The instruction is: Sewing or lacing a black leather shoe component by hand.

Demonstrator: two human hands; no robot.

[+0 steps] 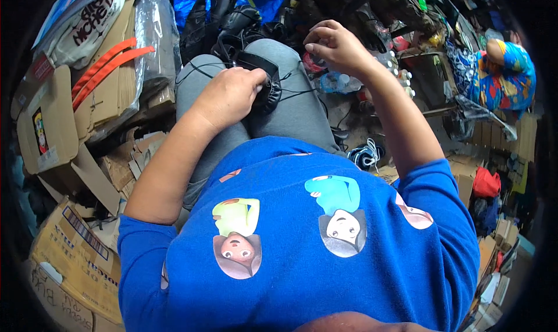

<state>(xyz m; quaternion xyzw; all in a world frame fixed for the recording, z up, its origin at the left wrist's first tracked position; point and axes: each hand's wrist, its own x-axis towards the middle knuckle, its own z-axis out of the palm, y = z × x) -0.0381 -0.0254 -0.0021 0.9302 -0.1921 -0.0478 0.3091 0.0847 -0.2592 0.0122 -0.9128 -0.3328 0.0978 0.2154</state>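
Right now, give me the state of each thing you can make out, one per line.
Black item: on the lap, gripped
Left hand: closed on the black item
Right hand: off the black item, fingers bent; whether it holds anything is unclear
Orange-red strips: curved
Clear plastic sheet: creased
Blue-and-white cord: bundled

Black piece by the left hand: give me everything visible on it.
The black piece has a puckered, gathered edge at its near right end and a smoother dark section farther from the body. It looks soft, like fabric or synthetic leather; the exact material isn't clear. It lies over the lap, above the grey trousers, with the fingers of the left hand on it, hiding part. Thin dark strands run beside it; whether they're attached can't be told.
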